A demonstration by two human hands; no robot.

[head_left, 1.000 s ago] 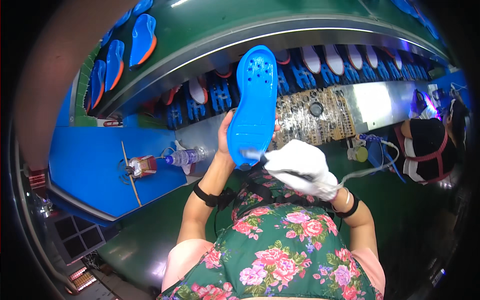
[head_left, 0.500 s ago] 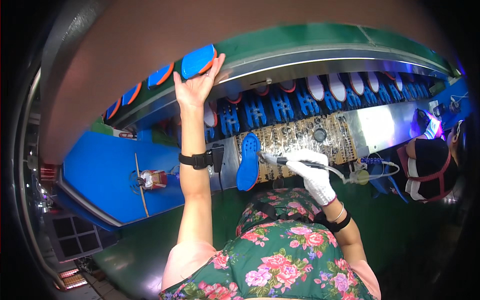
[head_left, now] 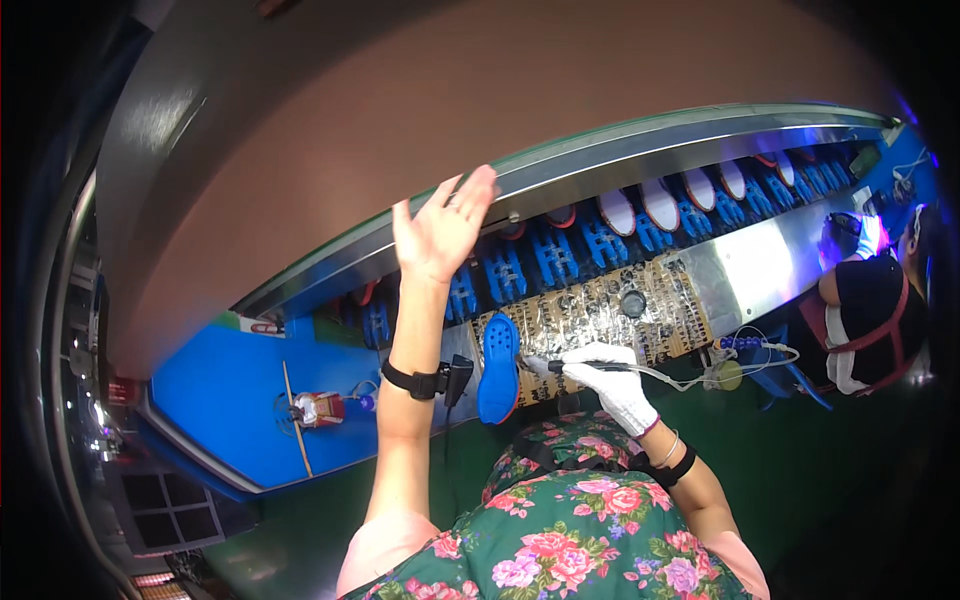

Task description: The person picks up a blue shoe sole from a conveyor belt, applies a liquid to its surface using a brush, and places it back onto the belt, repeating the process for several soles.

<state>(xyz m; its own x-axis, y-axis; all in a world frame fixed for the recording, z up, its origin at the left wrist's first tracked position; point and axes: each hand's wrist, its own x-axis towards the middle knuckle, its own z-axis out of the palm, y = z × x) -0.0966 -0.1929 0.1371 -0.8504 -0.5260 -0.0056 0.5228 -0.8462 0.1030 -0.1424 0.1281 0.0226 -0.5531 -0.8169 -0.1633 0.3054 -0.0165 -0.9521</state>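
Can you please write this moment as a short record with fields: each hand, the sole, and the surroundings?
left hand: left hand raised, fingers spread, holding nothing, in front of the conveyor rail
right hand: right hand in a white glove, gripping a pen-like tool with a cable
sole: blue shoe sole lies on the patterned work surface, tool tip close beside it
rack: blue holders in a row under the rail, some carrying soles
other person: a seated co-worker at far right
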